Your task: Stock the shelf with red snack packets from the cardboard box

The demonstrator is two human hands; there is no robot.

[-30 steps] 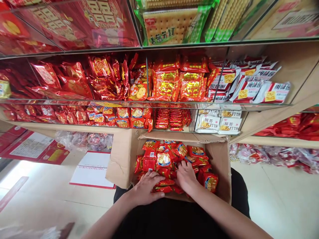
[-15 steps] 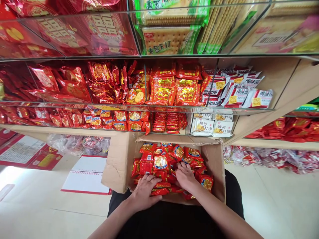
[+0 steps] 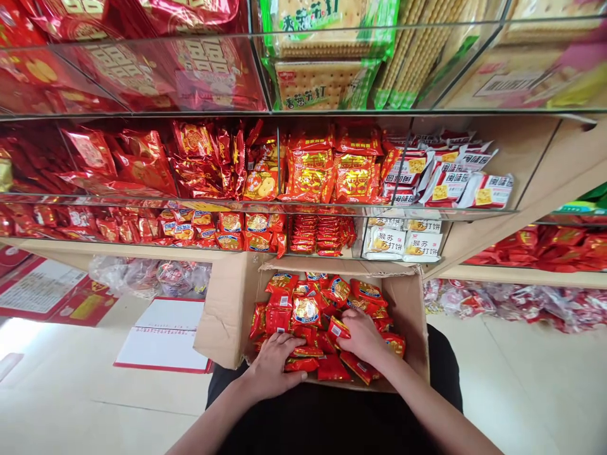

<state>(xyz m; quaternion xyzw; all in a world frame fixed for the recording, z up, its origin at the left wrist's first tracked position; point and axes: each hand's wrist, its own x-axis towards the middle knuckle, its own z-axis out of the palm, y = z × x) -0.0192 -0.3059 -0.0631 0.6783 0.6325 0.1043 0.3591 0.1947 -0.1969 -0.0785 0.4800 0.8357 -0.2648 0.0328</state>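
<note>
A cardboard box (image 3: 405, 303) full of red snack packets (image 3: 306, 309) with gold and blue print sits against my lap. My right hand (image 3: 363, 335) is inside it, thumb and fingers closed on one small red packet (image 3: 337, 329), which is tilted up with its end showing. At the box's near left, my left hand (image 3: 275, 363) lies over the packets with its fingers stretched out and its thumb apart. Two flat packets (image 3: 303, 364) lie between that thumb and the fingertips, loosely against the hand.
Beyond the box, a shelf (image 3: 322, 208) with clear dividers holds red packets and white cracker packets (image 3: 424, 245). Higher up are green-edged cracker packs (image 3: 327, 82). An open booklet (image 3: 161, 335) lies on the floor at left; plastic-bagged goods (image 3: 502, 303) are under the shelf.
My right hand has pinched a packet and lifted it slightly, shifting packets at the near side of the box. My left hand has stayed almost in place.
</note>
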